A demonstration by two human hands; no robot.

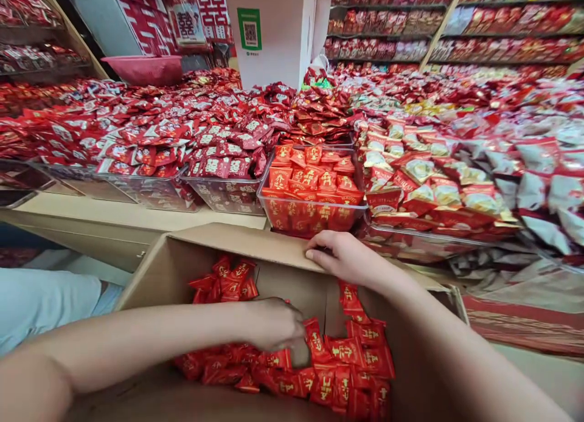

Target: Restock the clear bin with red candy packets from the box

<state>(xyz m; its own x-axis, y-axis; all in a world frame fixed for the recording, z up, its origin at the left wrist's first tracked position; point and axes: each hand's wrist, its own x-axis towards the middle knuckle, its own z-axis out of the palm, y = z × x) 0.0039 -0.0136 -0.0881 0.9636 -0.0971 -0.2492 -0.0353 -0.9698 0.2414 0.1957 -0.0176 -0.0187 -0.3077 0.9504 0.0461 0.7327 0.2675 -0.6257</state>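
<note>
two hands at an open cardboard box (150, 275) of red packets (326, 388).
the red packets lie loose on the floor of the box, mostly along its near side, with a small heap in the far left corner; the left grip (276, 325) is down among them, fingers curled, though whether it grasps one cannot be told; the right grip (335, 253) is closed over the edge of the far flap (255, 242); just beyond, a clear tub (314, 208) of similar packets stands beside other filled tubs on the pale surface (91, 210).
</note>
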